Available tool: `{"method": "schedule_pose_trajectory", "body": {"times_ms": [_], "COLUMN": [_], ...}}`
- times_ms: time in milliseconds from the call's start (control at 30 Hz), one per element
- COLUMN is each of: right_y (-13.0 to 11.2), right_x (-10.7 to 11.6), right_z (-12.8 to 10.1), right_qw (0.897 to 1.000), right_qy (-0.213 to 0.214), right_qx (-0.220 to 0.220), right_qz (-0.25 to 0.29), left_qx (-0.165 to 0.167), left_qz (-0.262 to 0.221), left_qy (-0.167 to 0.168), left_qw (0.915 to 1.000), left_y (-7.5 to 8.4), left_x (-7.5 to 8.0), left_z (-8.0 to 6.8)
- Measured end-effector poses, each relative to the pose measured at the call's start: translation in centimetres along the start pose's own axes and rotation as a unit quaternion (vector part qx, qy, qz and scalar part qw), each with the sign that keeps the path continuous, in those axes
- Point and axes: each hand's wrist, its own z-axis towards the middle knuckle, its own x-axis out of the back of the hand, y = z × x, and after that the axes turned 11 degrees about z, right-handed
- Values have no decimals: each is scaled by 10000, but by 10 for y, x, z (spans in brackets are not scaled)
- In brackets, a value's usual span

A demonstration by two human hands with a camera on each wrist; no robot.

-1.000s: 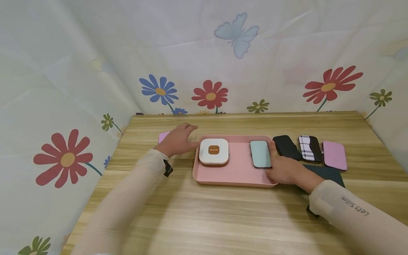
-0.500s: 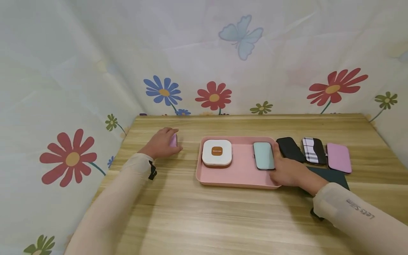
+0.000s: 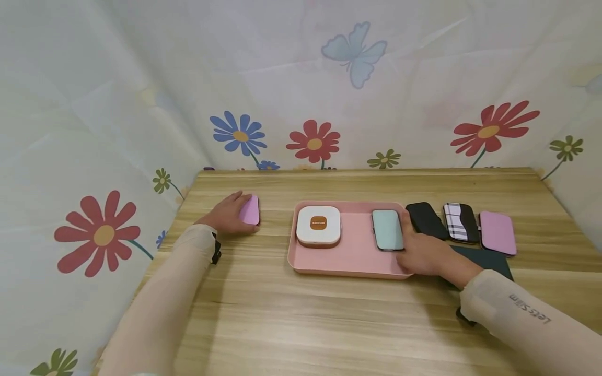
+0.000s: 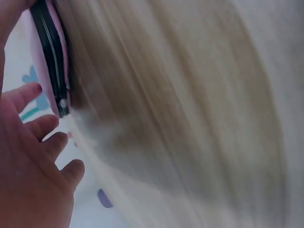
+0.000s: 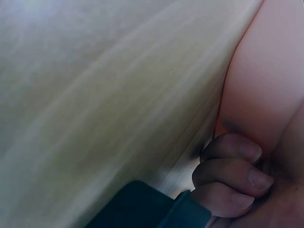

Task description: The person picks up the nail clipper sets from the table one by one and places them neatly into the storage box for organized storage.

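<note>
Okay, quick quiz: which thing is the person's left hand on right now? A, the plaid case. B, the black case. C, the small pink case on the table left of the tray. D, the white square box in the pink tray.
C: the left hand holds the small pink case tipped up on the wooden table, left of the pink tray and apart from it.

Makeshift recording booth, flower-print cloth backdrop (image 3: 301, 83) on three sides, wooden table (image 3: 329, 313)

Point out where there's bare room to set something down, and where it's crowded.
Free: the tray floor between the white box and the mint case; the tabletop in front of the tray; the strip behind it. Crowded: right of the tray, where three cases lie side by side beside the right hand.
</note>
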Motion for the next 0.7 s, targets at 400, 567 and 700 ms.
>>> {"method": "schedule_pose_trajectory", "body": {"times_ms": [400, 567, 700], "right_y": [0, 1, 2], "right_x": [1, 0, -1], "right_z": [1, 1, 2], "right_qw": [10000, 10000, 9999], "right_qy": [76, 74, 90], "right_qx": [1, -16, 9], "right_qz": [45, 50, 62], "left_qx": [-50, -83, -63], "left_qz": [-852, -813, -573], "left_qy": [-106, -30, 106], "left_qw": [9963, 9966, 9983], "left_y": [-3, -1, 2], "left_x": [-2, -5, -8], "left_z": [-1, -3, -7]}}
